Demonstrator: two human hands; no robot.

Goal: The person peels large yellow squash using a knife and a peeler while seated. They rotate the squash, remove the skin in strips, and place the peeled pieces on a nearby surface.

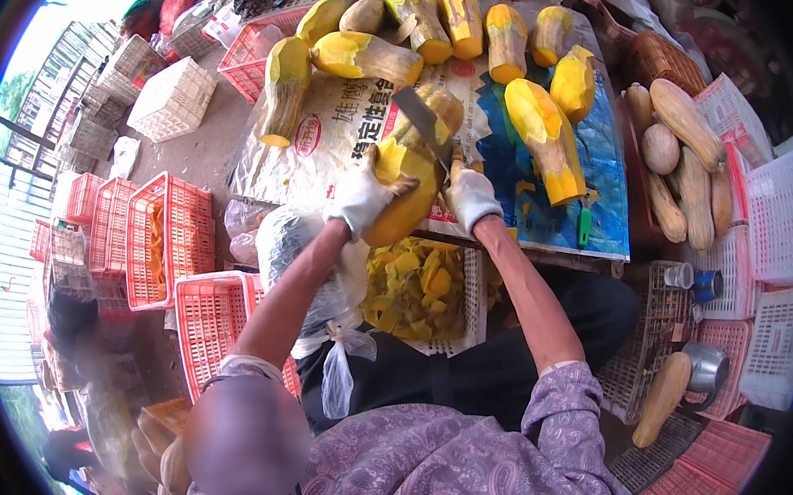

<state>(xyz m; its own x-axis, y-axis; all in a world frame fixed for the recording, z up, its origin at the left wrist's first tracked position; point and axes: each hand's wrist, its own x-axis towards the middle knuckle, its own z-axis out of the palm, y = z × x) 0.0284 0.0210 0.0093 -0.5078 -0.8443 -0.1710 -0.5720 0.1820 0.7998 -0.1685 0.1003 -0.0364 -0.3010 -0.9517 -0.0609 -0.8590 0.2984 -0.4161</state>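
Note:
A large, partly peeled squash (pixel 406 173) lies in front of me at the near edge of the worktable, its far end still in rind. My left hand (pixel 372 195), in a pale work glove, grips its left side with the fingers spread over the peeled flesh. In my gloved right hand (pixel 469 192) is a broad-bladed knife (pixel 421 123), its dark blade slanting up to the left across the squash. The handle is mostly hidden by my fingers. Below the table edge, a crate (pixel 475 300) holds yellow peel pieces (pixel 414 286).
Several partly peeled squashes (pixel 367 56) lie along the table's far side. A green-handled peeler (pixel 584 225) rests at the right on the printed sheet (pixel 604 185). Whole squashes (pixel 696 191) fill a container at right. Red plastic crates (pixel 212 304) and a tied plastic bag (pixel 307 262) stand at left.

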